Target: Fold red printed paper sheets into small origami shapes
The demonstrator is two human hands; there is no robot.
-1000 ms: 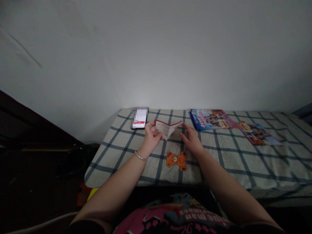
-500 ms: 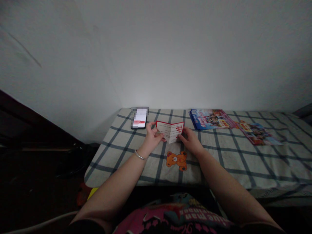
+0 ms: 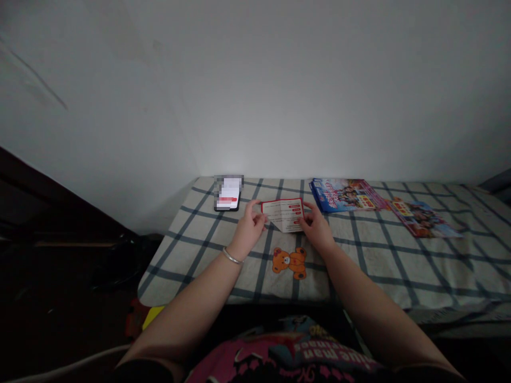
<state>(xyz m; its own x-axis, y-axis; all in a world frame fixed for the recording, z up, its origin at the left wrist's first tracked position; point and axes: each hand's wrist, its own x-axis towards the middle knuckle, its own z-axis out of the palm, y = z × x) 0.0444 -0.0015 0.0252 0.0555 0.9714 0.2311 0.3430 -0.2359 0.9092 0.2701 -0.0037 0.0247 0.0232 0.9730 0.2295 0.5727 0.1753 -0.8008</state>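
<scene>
Between my two hands is a small folded leaflet (image 3: 284, 215), white inside with red labels and a red edge, creased down its middle. My left hand (image 3: 250, 226) pinches its left side, with a silver bangle on the wrist. The right side is gripped by my right hand (image 3: 316, 226), thumb in front and fingers behind. The leaflet is held above the checked tablecloth (image 3: 239, 282), its lower left corner bent or folded. Below it, an orange teddy bear picture (image 3: 289, 262) lies on the cloth.
A lit phone (image 3: 229, 194) lies by the wall, left of my hands. To the right are a stack of colourful flyers (image 3: 343, 195) and another flyer (image 3: 425, 218) partly touching it. The white wall (image 3: 255, 96) rises behind the table.
The leaflet has been opened flatter and shifted slightly right; its centre fold is less sharp. Both hands moved a little to the right with it. Phone and flyers stay put.
</scene>
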